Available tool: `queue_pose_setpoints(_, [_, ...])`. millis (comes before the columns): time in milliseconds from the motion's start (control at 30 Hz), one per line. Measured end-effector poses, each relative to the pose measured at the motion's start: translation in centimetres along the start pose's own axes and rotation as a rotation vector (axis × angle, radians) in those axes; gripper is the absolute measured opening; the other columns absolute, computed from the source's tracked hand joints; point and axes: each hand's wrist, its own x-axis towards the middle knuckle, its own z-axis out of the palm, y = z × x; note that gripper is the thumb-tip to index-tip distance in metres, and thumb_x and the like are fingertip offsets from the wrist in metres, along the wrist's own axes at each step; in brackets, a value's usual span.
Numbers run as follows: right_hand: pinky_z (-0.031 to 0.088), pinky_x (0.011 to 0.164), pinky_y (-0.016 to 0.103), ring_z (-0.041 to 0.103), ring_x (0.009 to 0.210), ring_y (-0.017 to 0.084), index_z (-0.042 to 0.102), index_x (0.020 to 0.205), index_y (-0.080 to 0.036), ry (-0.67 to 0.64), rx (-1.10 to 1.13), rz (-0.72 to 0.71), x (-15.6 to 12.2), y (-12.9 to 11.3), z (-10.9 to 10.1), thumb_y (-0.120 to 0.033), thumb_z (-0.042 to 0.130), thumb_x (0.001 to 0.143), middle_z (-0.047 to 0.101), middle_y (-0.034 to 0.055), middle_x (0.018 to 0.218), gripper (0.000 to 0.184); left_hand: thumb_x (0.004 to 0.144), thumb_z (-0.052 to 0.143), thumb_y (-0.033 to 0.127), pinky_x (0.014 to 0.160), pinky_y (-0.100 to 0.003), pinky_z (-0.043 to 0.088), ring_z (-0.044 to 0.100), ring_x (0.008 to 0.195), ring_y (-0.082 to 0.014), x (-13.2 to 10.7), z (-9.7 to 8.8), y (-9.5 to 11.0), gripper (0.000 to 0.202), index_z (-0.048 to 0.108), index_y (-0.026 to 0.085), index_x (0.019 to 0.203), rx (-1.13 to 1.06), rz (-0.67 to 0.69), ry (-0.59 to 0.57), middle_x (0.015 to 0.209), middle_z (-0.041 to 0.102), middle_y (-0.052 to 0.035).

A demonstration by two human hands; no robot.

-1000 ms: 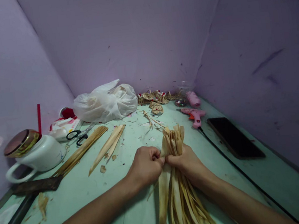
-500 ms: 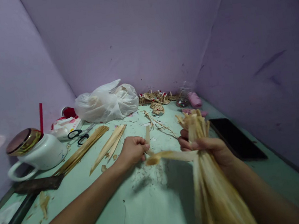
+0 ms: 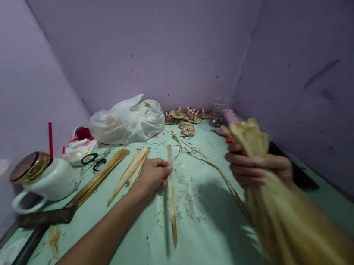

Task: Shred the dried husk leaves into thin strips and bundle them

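Between the thumb and fingers of my left hand (image 3: 154, 174) is a narrow strip of dried husk (image 3: 173, 207), hanging lengthwise over the table. My right hand (image 3: 260, 167) wraps round a bundle of dried husks (image 3: 268, 207), whose folded ends stick up above the fist and whose long ends reach down to the lower right. Beside my left hand lie pale husk strips (image 3: 128, 173), and farther left a darker husk bunch (image 3: 104, 173). A thin braided cord (image 3: 212, 162) runs across the table between my hands.
At left are a hammer (image 3: 47, 217), a white mug (image 3: 53, 183) with a gold lid, and scissors (image 3: 97, 161). A white plastic bag (image 3: 126, 121) and woven pieces (image 3: 187, 126) sit along the back wall. A dark phone (image 3: 303, 176) lies behind my right hand, near pink thread (image 3: 230, 116).
The strip has come apart from the bundle and now hangs from my left hand alone. My right hand has shifted right with the bundle, uncovering more of the braided cord.
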Motion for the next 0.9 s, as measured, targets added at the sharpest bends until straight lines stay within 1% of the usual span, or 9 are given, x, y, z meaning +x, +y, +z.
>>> queue_pose_setpoints(100, [0.047,0.049,0.017,0.056,0.049,0.007,0.062,0.091,-0.017,0.204,-0.002,0.078,0.7,2.5,2.1,-0.011,0.074,0.050,0.060,-0.0033,0.061,0.043,0.063,0.059,0.023,0.034,-0.018,0.021,0.036,0.029,-0.0058,-1.6,1.5,0.6,0.014,0.048,0.016,0.058,-0.128,-0.022,-0.126,0.036,0.044,0.0057])
queue_pose_setpoints(233, [0.051,0.053,0.029,0.062,0.050,0.017,0.060,0.091,-0.014,0.105,-0.009,0.233,1.4,5.7,2.9,-0.027,0.076,0.055,0.063,0.0012,0.056,0.041,0.064,0.058,0.025,0.033,-0.018,0.022,0.037,0.028,-0.0086,-3.8,3.9,0.3,0.015,0.048,0.018,0.071,-0.217,-0.005,-0.244,0.033,0.043,0.0076])
queue_pose_setpoints(333, [0.052,0.058,0.034,0.066,0.056,0.021,0.061,0.091,-0.014,0.035,0.005,0.277,1.3,6.3,2.9,-0.027,0.076,0.055,0.068,0.0049,0.065,0.041,0.064,0.061,0.026,0.034,-0.018,0.023,0.037,0.029,-0.0082,-4.6,5.2,-0.5,0.021,0.043,0.020,0.073,-0.199,0.052,-0.188,0.034,0.041,0.0104])
queue_pose_setpoints(433, [0.052,0.058,0.030,0.065,0.055,0.019,0.065,0.082,-0.011,0.116,-0.012,0.321,1.2,6.0,3.0,-0.018,0.073,0.054,0.069,0.0060,0.063,0.030,0.062,0.063,0.022,0.040,-0.018,0.024,0.037,0.037,-0.0057,-4.5,5.3,-0.9,0.024,0.040,0.020,0.065,-0.108,0.156,-0.069,0.041,0.041,0.0099])
queue_pose_setpoints(567, [0.051,0.052,0.025,0.060,0.047,0.014,0.064,0.065,-0.011,0.224,0.037,0.379,1.4,5.3,3.1,-0.019,0.068,0.060,0.064,0.0032,0.052,0.010,0.057,0.066,0.019,0.047,-0.021,0.030,0.041,0.047,-0.0083,-2.6,2.1,0.4,0.019,0.047,0.017,0.055,0.155,0.234,-0.190,0.048,0.047,0.0046])
queue_pose_setpoints(600, [0.051,0.051,0.023,0.060,0.047,0.013,0.062,0.062,-0.012,0.239,0.053,0.370,1.4,5.1,3.1,-0.018,0.068,0.062,0.062,0.0017,0.051,0.008,0.059,0.065,0.019,0.050,-0.022,0.032,0.044,0.050,-0.0099,-1.9,0.7,0.8,0.015,0.050,0.017,0.054,0.252,0.280,-0.134,0.051,0.050,0.0023])
queue_pose_setpoints(667, [0.051,0.052,0.022,0.058,0.046,0.011,0.060,0.060,-0.014,0.247,0.076,0.341,1.4,4.9,3.1,-0.015,0.067,0.062,0.058,-0.0012,0.048,0.007,0.062,0.062,0.021,0.057,-0.024,0.034,0.049,0.059,-0.0137,-0.5,-2.4,1.4,0.009,0.057,0.017,0.056,0.465,0.361,0.175,0.059,0.057,-0.0019])
queue_pose_setpoints(733, [0.050,0.051,0.022,0.056,0.045,0.010,0.060,0.061,-0.015,0.237,0.077,0.319,1.4,4.8,3.1,-0.013,0.067,0.062,0.056,-0.0028,0.047,0.007,0.068,0.057,0.027,0.060,-0.027,0.034,0.053,0.067,-0.0182,0.9,-5.1,1.3,0.010,0.062,0.019,0.064,0.664,0.312,0.435,0.068,0.062,-0.0054])
queue_pose_setpoints(900, [0.050,0.052,0.022,0.055,0.046,0.009,0.059,0.062,-0.014,0.242,0.035,0.308,1.4,5.2,2.9,-0.014,0.068,0.062,0.056,-0.0026,0.049,0.009,0.065,0.057,0.053,0.069,-0.033,0.039,0.057,0.093,-0.0319,3.0,-7.4,-1.0,0.050,0.062,0.014,0.095,0.945,0.061,0.430,0.102,0.063,-0.0182])
